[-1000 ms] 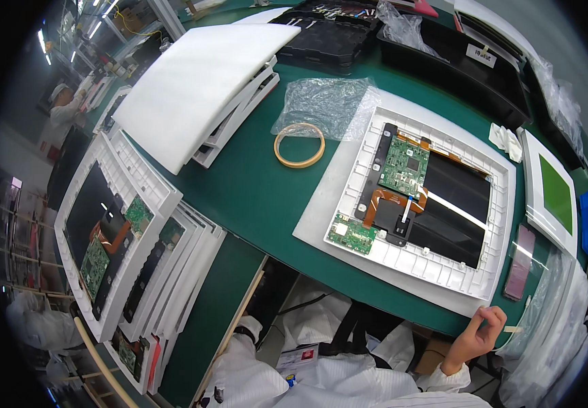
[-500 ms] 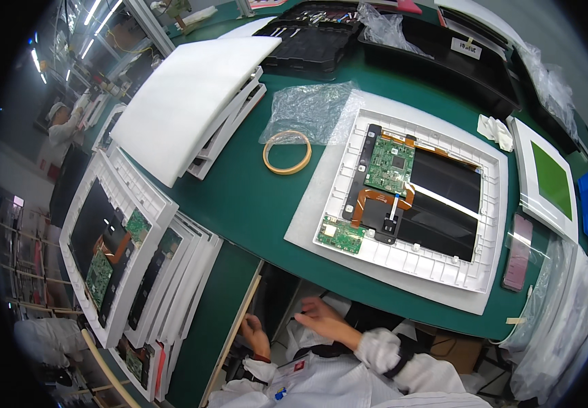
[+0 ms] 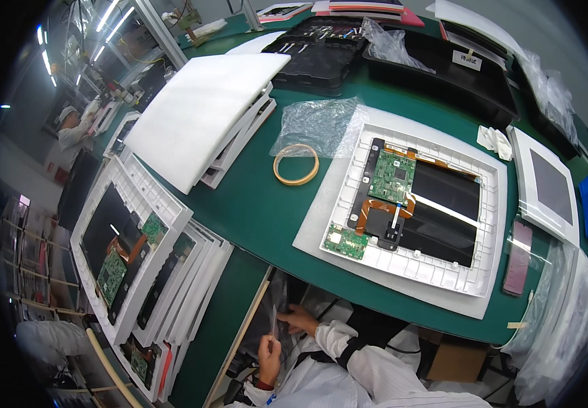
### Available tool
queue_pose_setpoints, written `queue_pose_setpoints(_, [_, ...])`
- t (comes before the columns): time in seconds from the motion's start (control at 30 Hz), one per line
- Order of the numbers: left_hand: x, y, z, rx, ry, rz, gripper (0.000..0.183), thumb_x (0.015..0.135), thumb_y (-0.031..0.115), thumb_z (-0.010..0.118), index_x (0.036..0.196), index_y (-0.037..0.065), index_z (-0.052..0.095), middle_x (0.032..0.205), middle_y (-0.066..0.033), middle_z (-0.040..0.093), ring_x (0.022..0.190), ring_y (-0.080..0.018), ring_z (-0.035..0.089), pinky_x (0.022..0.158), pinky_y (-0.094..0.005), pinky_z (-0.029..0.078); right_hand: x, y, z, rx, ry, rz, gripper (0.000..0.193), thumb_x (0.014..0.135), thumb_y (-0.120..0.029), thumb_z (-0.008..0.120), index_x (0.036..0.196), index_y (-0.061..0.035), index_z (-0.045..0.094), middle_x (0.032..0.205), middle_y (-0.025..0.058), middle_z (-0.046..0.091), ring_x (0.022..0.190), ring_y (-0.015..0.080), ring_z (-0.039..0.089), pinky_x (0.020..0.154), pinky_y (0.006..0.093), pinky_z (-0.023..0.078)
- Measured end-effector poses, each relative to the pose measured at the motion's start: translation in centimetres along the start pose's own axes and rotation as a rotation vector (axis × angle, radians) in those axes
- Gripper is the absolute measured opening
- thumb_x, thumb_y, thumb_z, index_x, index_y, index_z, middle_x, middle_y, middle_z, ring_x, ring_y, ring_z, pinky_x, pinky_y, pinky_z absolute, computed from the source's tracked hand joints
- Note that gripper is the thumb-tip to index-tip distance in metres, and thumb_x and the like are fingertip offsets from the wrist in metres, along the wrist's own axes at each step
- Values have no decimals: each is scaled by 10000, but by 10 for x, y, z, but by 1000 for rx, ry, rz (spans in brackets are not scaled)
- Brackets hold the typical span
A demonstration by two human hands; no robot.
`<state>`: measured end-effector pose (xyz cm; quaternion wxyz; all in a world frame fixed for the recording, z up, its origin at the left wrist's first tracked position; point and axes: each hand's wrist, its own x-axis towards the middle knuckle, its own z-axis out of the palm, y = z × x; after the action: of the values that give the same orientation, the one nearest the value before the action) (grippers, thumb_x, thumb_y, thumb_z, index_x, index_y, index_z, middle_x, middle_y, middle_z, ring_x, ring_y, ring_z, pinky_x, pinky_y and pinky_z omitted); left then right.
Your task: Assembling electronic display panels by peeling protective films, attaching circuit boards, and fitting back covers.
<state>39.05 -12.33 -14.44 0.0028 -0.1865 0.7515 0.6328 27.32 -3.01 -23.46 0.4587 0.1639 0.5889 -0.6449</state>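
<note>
Green mat [image 3: 253, 204] covers the bench; both hands are below its front edge, not over the work. Left hand [image 3: 269, 352] and right hand [image 3: 299, 318] sit close together under the bench lip, both pinching a thin clear plastic sheet or bag [image 3: 278, 309] that stands roughly upright between them (edges hard to make out against the dark gap). Fingers on both look curled onto the film; exact grip on the left is partly hidden.

On the bench, well apart from the hands: white frame [image 3: 420, 211] lying face down on a foam sheet [image 3: 321, 224], with a green circuit board [image 3: 392, 176], an orange flex cable [image 3: 382, 204] and a smaller green board [image 3: 346, 241] near its lower left corner. Tape roll [image 3: 296, 164] lies just left of the frame, touching a crumpled clear bag [image 3: 318, 126]. Stack of foam-topped frames [image 3: 202, 115] at upper left; more open panels [image 3: 127, 238] racked at the left edge.

Risks, my read:
- Film is thin and held low in a cramped gap; it could snag on the bench edge and tear or crease.
- Hands work partly out of sight, so a slipped pinch could drop the film to the floor and pick up dust.
- Exposed boards and flex face up; dragging film over them could catch the cable or connector.
- Tape roll sits near the frame's edge and could be knocked onto it.
</note>
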Motion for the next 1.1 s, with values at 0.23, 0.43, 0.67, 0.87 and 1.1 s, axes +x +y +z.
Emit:
queue_pose_setpoints(0.23, [-17, -15, -24, -78, -86, 58, 220, 933, 228, 528, 829, 40, 479, 756, 40, 429, 665, -55, 383, 604, -206, 331, -33, 5, 8, -157, -113, -188, 536, 756, -255, 651, 1146, 73, 485, 880, 137, 611, 690, 226, 633, 526, 318, 555])
queue_pose_setpoints(0.43, [-3, 13, -8, -44, -75, -10, 235, 936, 240, 520, 814, 46, 471, 746, 42, 420, 658, -54, 374, 598, -209, 323, -152, -50, -13, -125, -227, -154, 491, 784, -220, 579, 1211, -3, 472, 1037, 148, 592, 902, 248, 613, 592, 331, 552])
queue_pose_setpoints(0.67, [-4, 25, 11, -34, -105, -10, 253, 940, 254, 512, 796, 53, 461, 734, 44, 410, 650, -53, 364, 590, -212, 313, -211, -15, -28, -122, -139, -556, 509, 779, -214, 613, 1195, 48, 485, 1161, 206, 548, 1102, 302, 501, 934, 409, 397])
queue_pose_setpoints(0.87, [-33, 21, -5, -61, -67, 1, 269, 944, 266, 504, 781, 59, 452, 723, 46, 401, 642, -52, 356, 584, -215, 305, -247, 22, -25, -414, -118, -408, 587, 820, -421, 565, 1210, 15, 523, 1207, 238, 537, 1181, 361, 453, 997, 399, 347])
queue_pose_setpoints(1.1, [-74, 16, -25, -108, -3, -10, 288, 948, 280, 495, 763, 66, 442, 711, 48, 391, 634, -51, 346, 577, -218, 295, -255, 36, -18, -670, -418, -148, 615, 815, -545, 520, 1215, -78, 549, 1211, 200, 541, 1164, 321, 468, 955, 380, 385])
